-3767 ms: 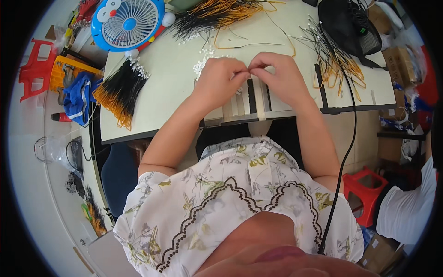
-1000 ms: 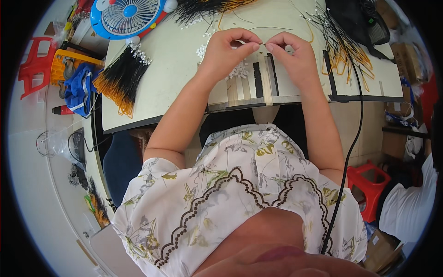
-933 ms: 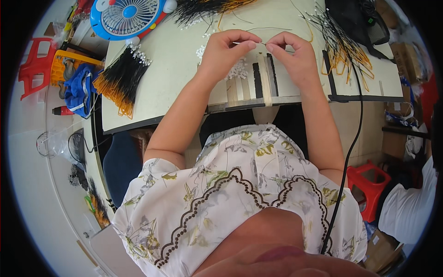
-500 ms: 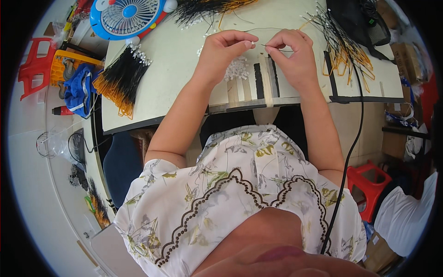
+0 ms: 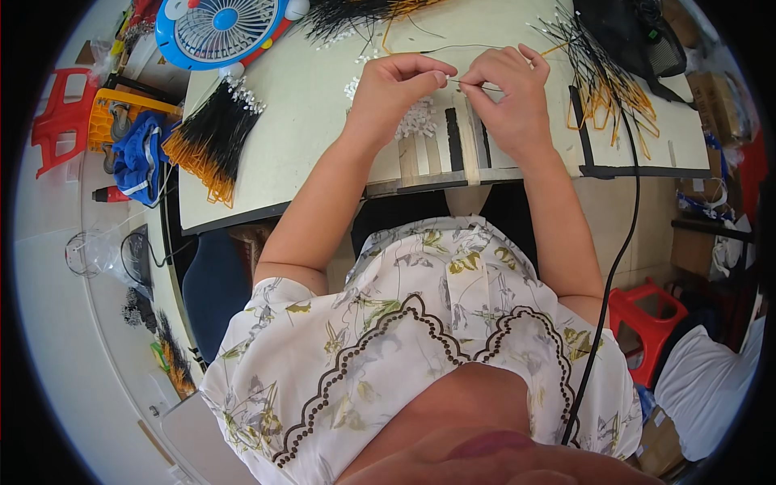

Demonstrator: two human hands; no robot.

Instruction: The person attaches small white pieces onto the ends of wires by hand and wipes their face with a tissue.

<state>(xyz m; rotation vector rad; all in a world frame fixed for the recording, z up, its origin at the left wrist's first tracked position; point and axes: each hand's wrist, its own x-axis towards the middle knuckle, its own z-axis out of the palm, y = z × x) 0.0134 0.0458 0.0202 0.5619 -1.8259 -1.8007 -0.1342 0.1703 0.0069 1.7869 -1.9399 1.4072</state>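
My left hand (image 5: pixel 396 89) and my right hand (image 5: pixel 513 97) meet over the pale worktable (image 5: pixel 299 113), fingertips pinched on a thin wire (image 5: pixel 462 80) stretched between them. Just below the left fingers lies a small heap of white plastic connectors (image 5: pixel 416 123). Under both hands is a slotted wooden jig (image 5: pixel 453 149) with dark grooves. A bundle of black and orange wires (image 5: pixel 212 144) lies at the table's left. More loose wires with white tips (image 5: pixel 602 77) spread to the right of my right hand.
A blue and white desk fan (image 5: pixel 222 28) stands at the table's far left. A black bag (image 5: pixel 638 36) sits at the far right, its black cable (image 5: pixel 622 226) hanging down. Red stools (image 5: pixel 651 319) (image 5: pixel 56 113) and an orange crate with blue cloth (image 5: pixel 133 145) flank the table.
The view has tilted so the table sits higher in the picture. My fingers have kept working at the same spot, the two hands now slightly apart with the wire drawn between them.
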